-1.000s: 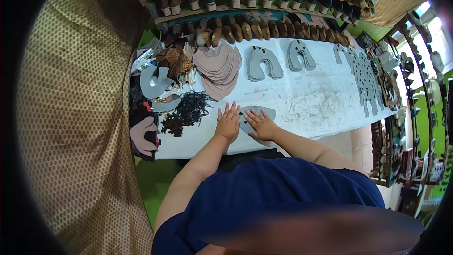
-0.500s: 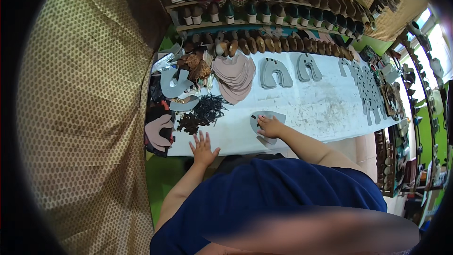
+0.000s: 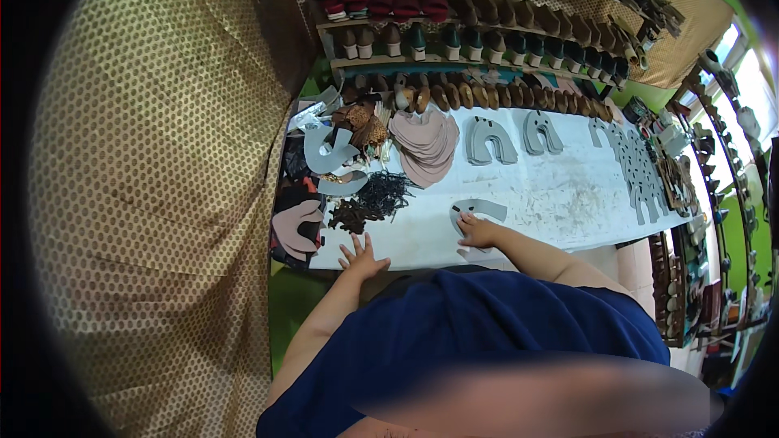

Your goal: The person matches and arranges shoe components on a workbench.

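Note:
A grey U-shaped shoe upper piece point(image 3: 489, 209) lies near the table's front edge, with small black marks or tabs on its curved end. My right hand point(image 3: 479, 232) rests on that end, fingertips touching beside a black tab and thumb apart. I see nothing gripped in it, though its underside is hidden. To the left, my left hand point(image 3: 363, 261) hovers at or lies on the table edge with fingers spread, holding nothing. Just beyond it are a pile of dark brown strips point(image 3: 350, 216) and a heap of black strips point(image 3: 385, 193).
Stacked pink pieces point(image 3: 424, 142) lie behind the heaps. Two stacks of grey uppers, one on the left point(image 3: 489, 146) and another point(image 3: 542, 134), stand farther back. Many grey pieces point(image 3: 637, 166) cover the right end. Shoe racks point(image 3: 471, 57) line the back; a patterned curtain point(image 3: 170, 195) hangs left.
The view has shifted, so the table sits farther right. My right fingers have drawn closer together on the grey upper piece, which appears turned slightly. My left hand stays spread.

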`<state>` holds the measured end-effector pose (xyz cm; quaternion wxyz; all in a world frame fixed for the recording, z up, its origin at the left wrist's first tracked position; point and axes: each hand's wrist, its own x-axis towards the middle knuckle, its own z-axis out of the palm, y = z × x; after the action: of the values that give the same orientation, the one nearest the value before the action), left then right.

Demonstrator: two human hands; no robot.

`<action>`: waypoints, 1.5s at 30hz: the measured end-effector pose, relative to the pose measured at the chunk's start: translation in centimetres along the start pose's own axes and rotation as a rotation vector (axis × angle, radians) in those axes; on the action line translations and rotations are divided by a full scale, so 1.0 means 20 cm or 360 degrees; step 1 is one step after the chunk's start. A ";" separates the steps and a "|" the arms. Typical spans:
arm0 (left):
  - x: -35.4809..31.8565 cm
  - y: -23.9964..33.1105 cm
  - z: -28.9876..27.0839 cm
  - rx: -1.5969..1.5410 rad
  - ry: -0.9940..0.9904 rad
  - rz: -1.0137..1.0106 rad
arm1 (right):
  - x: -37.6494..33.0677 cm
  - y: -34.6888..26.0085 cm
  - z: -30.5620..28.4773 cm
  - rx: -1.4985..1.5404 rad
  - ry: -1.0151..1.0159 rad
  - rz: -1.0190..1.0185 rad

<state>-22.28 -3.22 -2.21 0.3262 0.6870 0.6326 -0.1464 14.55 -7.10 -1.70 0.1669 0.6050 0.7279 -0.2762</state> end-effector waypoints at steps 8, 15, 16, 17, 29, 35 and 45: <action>0.03 -0.03 -0.01 -0.0013 -0.0067 0.0036 | 0.00 0.04 -0.07 0.0016 0.0005 0.0190; 0.05 -0.05 -0.01 -0.0014 -0.0054 0.0049 | -0.10 -0.14 -0.11 -0.0030 0.0054 0.0219; 0.04 -0.05 0.00 -0.0007 -0.0055 0.0052 | -0.09 -0.14 -0.16 -0.0056 -0.0044 0.0258; 0.04 -0.04 0.00 -0.0004 -0.0064 0.0042 | -0.08 -0.14 -0.21 -0.0083 -0.0133 0.0297; 0.04 -0.02 0.01 -0.0008 -0.0018 -0.0013 | -0.12 -0.06 -0.08 -0.0059 -0.0028 0.0193; 0.00 0.04 0.03 0.0017 0.0059 -0.0139 | -0.04 0.02 -0.13 -0.0289 -0.0074 -0.0026; 0.00 0.25 0.15 0.0009 0.0295 -0.0549 | -0.03 0.13 -0.19 -0.0434 -0.0126 -0.0309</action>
<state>-16.86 -5.07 -3.22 0.2347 0.5799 0.7679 -0.1380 17.62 -4.94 1.15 0.2487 0.4922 0.8064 -0.2133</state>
